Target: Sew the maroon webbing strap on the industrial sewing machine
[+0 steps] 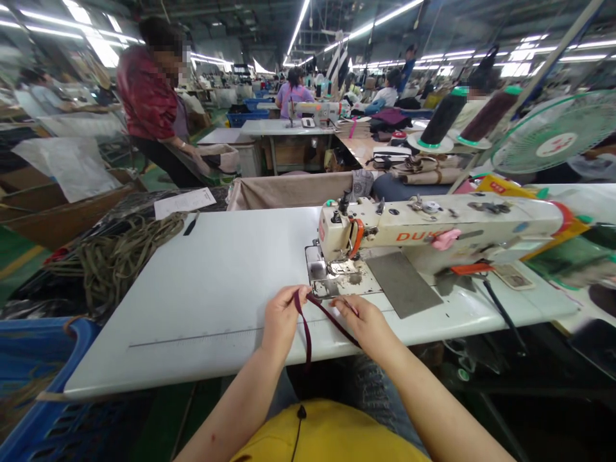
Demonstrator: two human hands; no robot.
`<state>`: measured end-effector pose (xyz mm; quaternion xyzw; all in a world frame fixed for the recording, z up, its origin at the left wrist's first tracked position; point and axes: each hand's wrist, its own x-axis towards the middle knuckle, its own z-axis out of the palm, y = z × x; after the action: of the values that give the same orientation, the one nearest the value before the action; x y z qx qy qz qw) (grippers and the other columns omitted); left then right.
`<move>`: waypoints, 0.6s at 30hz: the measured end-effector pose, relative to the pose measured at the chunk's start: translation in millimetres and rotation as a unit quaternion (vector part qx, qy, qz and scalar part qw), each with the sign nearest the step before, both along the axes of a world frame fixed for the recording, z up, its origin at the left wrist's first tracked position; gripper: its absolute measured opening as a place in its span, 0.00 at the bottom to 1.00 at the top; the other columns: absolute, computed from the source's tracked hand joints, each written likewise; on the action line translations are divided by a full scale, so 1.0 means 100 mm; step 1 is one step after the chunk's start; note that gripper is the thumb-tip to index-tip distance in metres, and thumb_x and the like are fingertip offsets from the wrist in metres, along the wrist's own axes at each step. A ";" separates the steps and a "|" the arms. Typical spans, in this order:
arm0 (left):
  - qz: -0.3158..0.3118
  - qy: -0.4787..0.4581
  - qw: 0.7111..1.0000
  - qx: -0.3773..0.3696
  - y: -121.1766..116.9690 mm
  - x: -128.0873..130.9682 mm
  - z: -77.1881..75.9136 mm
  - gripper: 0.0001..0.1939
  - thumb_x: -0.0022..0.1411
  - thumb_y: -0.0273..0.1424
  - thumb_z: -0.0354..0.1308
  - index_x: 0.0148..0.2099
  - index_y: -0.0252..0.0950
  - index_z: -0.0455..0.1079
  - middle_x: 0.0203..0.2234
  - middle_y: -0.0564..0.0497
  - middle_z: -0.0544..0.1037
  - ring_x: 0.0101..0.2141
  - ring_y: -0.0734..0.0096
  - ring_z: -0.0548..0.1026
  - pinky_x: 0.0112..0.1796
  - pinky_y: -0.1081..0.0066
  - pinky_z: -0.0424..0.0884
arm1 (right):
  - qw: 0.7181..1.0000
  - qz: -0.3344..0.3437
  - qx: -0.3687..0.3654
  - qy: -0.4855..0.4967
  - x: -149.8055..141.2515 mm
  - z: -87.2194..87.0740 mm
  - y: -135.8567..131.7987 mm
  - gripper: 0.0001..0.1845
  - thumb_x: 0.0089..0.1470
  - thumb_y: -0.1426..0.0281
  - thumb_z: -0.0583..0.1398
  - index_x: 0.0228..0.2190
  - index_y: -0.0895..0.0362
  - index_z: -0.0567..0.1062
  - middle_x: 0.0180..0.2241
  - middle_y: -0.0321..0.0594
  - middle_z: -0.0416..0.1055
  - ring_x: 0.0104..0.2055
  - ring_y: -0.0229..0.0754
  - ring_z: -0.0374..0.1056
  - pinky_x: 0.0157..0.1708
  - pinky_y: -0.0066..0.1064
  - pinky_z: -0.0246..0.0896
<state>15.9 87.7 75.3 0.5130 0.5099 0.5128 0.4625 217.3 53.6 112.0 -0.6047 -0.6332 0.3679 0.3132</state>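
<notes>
In front of the sewing machine (414, 234), my left hand (283, 317) pinches a folded maroon strap (307, 333). One end of the strap hangs down over the table's front edge. Its other length slants toward my right hand (363, 324) and drops beneath it. The fingers of my right hand are curled closed around a small, partly hidden item I cannot make out. Both hands are just short of the machine's metal needle plate (356, 279), apart from the needle area.
A ruler line (192, 337) marks the white tabletop (231, 269). Olive straps (120, 256) are piled at the left, above a blue basket (81, 340). Thread cones (443, 119) and a fan (556, 138) stand at the right. A person in a red jacket (147, 93) stands beyond.
</notes>
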 end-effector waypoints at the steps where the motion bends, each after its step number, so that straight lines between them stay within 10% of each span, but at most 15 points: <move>1: -0.016 -0.022 0.999 -0.020 -0.04 0.03 0.00 0.21 0.66 0.51 0.66 0.45 0.38 0.85 0.35 0.48 0.83 0.37 0.64 0.78 0.40 0.69 0.74 | 1.000 0.021 -0.009 0.011 -0.05 0.01 -0.02 0.21 0.64 0.52 0.56 0.36 0.54 0.80 0.34 0.40 0.77 0.38 0.46 0.70 0.41 0.33 0.62; 6: -0.026 -0.100 0.991 -0.081 -0.10 0.09 0.13 0.25 0.57 0.53 0.73 0.40 0.35 0.86 0.26 0.48 0.80 0.30 0.69 0.73 0.32 0.72 0.69 | 0.995 0.052 -0.070 0.047 -0.16 0.03 -0.09 0.19 0.58 0.55 0.59 0.23 0.55 0.73 0.23 0.34 0.66 0.29 0.39 0.59 0.32 0.30 0.52; 18: -0.038 -0.127 0.982 -0.135 -0.13 0.08 0.39 0.33 0.52 0.62 0.71 0.34 0.33 0.84 0.24 0.46 0.80 0.25 0.68 0.76 0.29 0.71 0.74 | 0.977 0.075 -0.116 0.161 0.04 -0.05 -0.25 0.31 0.58 0.40 0.62 0.28 0.56 0.78 0.20 0.29 0.55 0.25 0.35 0.50 0.27 0.29 0.45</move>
<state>24.1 74.7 114.7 0.3956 0.4917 0.4827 0.6072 221.4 29.0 106.9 -0.5206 -0.5710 0.5536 0.3106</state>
